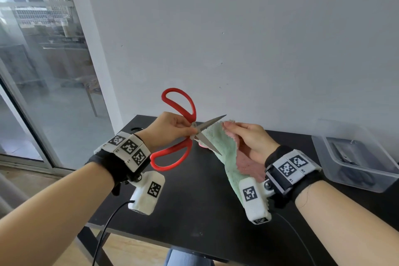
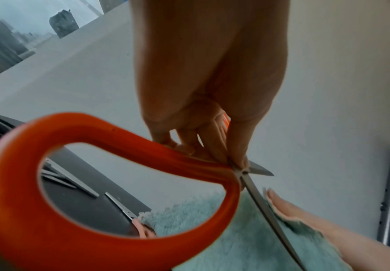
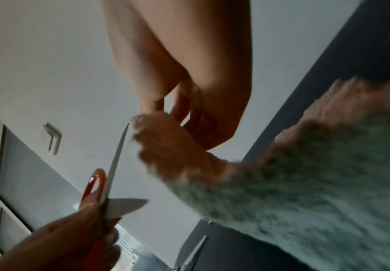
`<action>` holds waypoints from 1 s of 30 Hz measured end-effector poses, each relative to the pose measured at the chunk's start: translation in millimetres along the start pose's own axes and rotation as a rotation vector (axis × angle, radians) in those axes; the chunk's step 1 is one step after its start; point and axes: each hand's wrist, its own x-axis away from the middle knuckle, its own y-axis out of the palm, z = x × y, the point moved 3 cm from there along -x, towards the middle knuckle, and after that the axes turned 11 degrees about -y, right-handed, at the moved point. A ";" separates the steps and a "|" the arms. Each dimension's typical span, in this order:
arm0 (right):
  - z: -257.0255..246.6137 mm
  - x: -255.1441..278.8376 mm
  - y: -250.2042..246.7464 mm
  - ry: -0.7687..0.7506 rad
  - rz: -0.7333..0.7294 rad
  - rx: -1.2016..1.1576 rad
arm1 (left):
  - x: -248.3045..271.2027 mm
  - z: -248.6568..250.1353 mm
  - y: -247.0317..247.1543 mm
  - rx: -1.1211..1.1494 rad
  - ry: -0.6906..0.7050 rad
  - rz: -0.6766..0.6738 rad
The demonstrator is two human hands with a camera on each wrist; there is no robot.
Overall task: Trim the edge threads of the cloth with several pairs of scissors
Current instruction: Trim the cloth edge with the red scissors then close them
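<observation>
My left hand (image 1: 170, 128) pinches the red scissors (image 1: 183, 134) at the pivot, blades apart, the cloth (image 1: 222, 149) edge gripped by my right hand (image 1: 250, 140) lying between them.

No readable text or brands. Only coded square markers on the wristbands (image 1: 129, 147); tiny characters beside them are too small to read.

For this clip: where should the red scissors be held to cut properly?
The red scissors are pinched at the pivot by the left hand. Better: thread thumb and fingers through the two empty loops, coming from the handle side, away from the open blades at the cloth.
</observation>
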 end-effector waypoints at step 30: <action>-5.5 -1.1 25.7 -0.047 -0.141 0.113 | -2.8 9.1 13.3 0.181 0.018 0.075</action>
